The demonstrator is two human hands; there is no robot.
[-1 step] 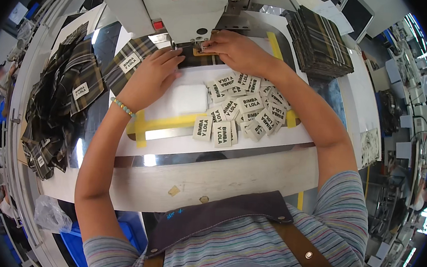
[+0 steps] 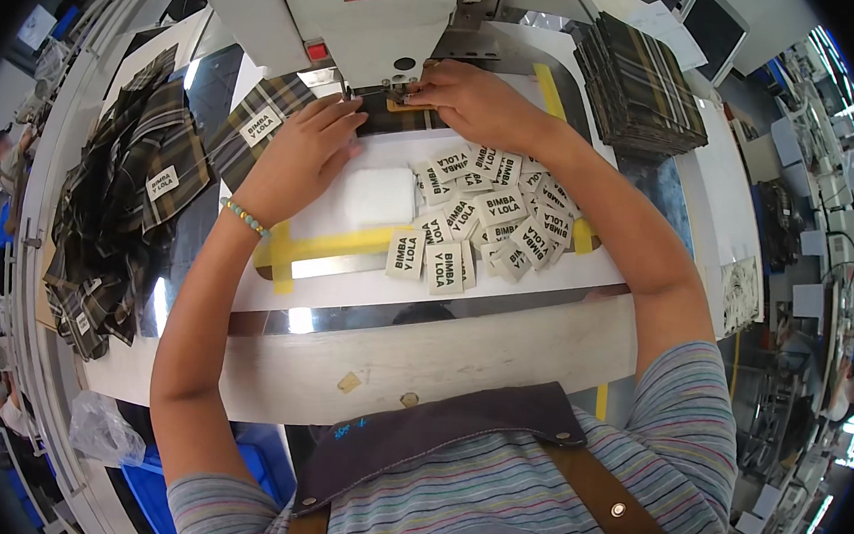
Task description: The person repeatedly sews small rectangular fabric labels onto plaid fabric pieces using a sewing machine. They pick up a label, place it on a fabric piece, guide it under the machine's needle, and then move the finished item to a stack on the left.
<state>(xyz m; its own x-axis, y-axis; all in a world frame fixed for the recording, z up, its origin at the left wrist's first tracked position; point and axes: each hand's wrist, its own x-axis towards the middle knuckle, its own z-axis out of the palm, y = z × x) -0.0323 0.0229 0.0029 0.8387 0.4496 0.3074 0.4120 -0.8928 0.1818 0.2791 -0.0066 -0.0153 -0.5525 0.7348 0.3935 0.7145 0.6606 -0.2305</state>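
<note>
An industrial sewing machine (image 2: 326, 23) stands in front of me, its head above both hands. My left hand (image 2: 295, 156) lies with fingers stretched forward beside a brown-and-black plaid fabric piece (image 2: 226, 141) that bears a cream label (image 2: 260, 126). My right hand (image 2: 480, 106) is closed, fingertips pressed together by the tan clamp plate (image 2: 411, 107) under the machine head; what they pinch is hidden. Dark plaid cloth shows beneath that plate. Loose cream labels (image 2: 502, 209) lie heaped nearer me, below my right wrist. A white square pad (image 2: 380, 199) sits between my forearms.
A heap of plaid pieces (image 2: 115, 212), some labelled, hangs over the table's left side. At the back right stands a neat stack of folded plaid pieces (image 2: 647, 89). Yellow tape (image 2: 338, 248) borders the work area. A blue bin (image 2: 154, 491) is below the table at left.
</note>
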